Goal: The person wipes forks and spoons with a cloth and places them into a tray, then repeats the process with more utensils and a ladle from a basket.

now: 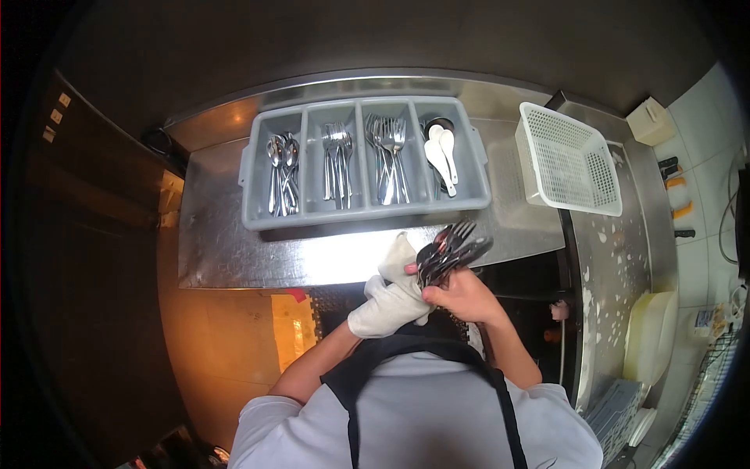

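Observation:
My right hand is closed around a bundle of cutlery, with fork tines and spoon bowls pointing up and away from me. A white cloth wraps my left hand and hides most of its fingers. That hand grips the cloth against the near end of the bundle. Just beyond stands a grey cutlery tray with its compartments side by side. From left to right they hold metal spoons, forks, more forks, and white soup spoons beside a dark ladle-like piece.
A white perforated basket sits right of the tray on the steel counter. Farther right is a wet, foamy steel surface with a pale yellowish block. Knives hang along the tiled wall.

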Demonstrator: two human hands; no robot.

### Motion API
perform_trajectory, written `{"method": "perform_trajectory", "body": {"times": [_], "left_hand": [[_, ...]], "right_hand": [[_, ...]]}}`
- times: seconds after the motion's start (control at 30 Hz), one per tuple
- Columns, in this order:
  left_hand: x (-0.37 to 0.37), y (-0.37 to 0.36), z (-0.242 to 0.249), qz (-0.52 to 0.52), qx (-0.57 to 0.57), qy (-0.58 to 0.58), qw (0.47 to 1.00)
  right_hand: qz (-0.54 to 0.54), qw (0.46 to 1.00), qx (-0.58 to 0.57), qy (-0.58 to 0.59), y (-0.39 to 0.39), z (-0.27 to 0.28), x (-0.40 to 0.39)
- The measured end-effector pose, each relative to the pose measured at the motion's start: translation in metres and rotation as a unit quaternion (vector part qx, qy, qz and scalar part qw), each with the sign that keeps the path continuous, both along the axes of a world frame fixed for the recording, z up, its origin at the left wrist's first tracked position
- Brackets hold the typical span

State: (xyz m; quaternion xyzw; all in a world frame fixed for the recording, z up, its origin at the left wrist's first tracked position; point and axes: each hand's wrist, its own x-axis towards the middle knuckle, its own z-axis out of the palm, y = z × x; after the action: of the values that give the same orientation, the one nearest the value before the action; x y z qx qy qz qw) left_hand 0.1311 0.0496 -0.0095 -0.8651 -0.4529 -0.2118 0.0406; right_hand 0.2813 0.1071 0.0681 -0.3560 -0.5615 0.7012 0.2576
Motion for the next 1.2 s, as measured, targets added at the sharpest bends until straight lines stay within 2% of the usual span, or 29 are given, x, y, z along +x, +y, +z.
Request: {"method": "perform_trajectory", "body": {"times": [0.03,0.13,0.2,0.27,0.33,0.37,0.4,0.43,0.47,0.5,0.53,0.57,0.7,0.77,0.8,0.83,0.93,1.0,1.1,1.17,1.2], "left_hand": [[0.000,0.001,0.002,0.002,0.016,0.020,1.000],[-0.003,0.005,0.015,0.003,0.127,0.115,0.985],[-0.003,0.004,0.024,0.027,0.182,0.156,0.971],[-0.002,0.002,0.024,0.052,0.173,0.195,0.964],[-0.001,0.004,0.025,0.051,0.140,0.171,0.974],[0.001,0.007,0.027,0.048,0.114,0.143,0.982],[0.005,0.010,0.030,0.032,-0.008,0.003,0.999],[0.009,0.014,0.035,0.015,-0.129,-0.163,0.978],[0.012,0.018,0.041,0.014,-0.229,-0.296,0.927],[0.014,0.020,0.047,0.025,-0.293,-0.376,0.879],[0.016,0.022,0.051,0.037,-0.340,-0.434,0.834],[0.017,0.022,0.053,0.043,-0.364,-0.461,0.808],[0.016,0.020,0.057,0.055,-0.369,-0.475,0.797],[0.016,0.019,0.057,0.053,-0.349,-0.481,0.803],[0.017,0.019,0.056,0.052,-0.337,-0.482,0.807],[0.018,0.019,0.056,0.052,-0.329,-0.482,0.810],[0.019,0.017,0.054,0.076,-0.361,-0.471,0.801],[0.017,0.017,0.054,0.110,-0.415,-0.449,0.784],[0.016,0.014,0.056,0.124,-0.444,-0.505,0.729],[0.016,0.012,0.063,0.142,-0.440,-0.527,0.713],[0.016,0.012,0.053,0.115,-0.415,-0.520,0.737]], "right_hand": [[0.032,0.999,-0.012,0.017,0.001,0.004,0.004],[0.028,0.998,-0.051,-0.002,-0.002,0.015,0.010],[0.009,1.000,-0.029,0.008,-0.006,0.012,0.010],[0.008,1.000,0.004,-0.017,-0.008,0.004,0.009],[-0.006,0.991,0.104,-0.089,-0.011,0.003,0.006],[-0.018,0.980,0.157,-0.121,-0.013,-0.001,0.006],[-0.030,0.965,0.209,-0.154,-0.014,-0.003,0.005],[-0.060,0.955,0.224,-0.184,-0.018,0.008,0.000],[-0.074,0.927,0.291,-0.226,-0.017,0.004,0.000],[-0.087,0.892,0.355,-0.265,-0.016,-0.001,0.000],[-0.099,0.851,0.417,-0.303,-0.015,-0.004,0.000],[-0.131,0.844,0.427,-0.296,-0.012,0.000,-0.002],[-0.090,0.901,0.331,-0.265,-0.009,-0.023,0.004],[-0.135,0.964,0.214,-0.084,-0.013,-0.035,0.000],[-0.154,0.976,0.151,0.010,-0.015,-0.038,-0.003],[-0.161,0.974,0.086,0.133,-0.013,-0.033,-0.004],[-0.097,0.931,-0.014,0.351,-0.002,-0.037,-0.001],[-0.135,0.941,-0.021,0.309,-0.004,-0.040,-0.004],[-0.198,0.953,0.027,0.229,-0.008,-0.040,-0.013],[-0.202,0.963,0.068,0.167,-0.011,-0.052,-0.008],[-0.204,0.965,0.090,0.136,-0.012,-0.055,-0.007]]}}
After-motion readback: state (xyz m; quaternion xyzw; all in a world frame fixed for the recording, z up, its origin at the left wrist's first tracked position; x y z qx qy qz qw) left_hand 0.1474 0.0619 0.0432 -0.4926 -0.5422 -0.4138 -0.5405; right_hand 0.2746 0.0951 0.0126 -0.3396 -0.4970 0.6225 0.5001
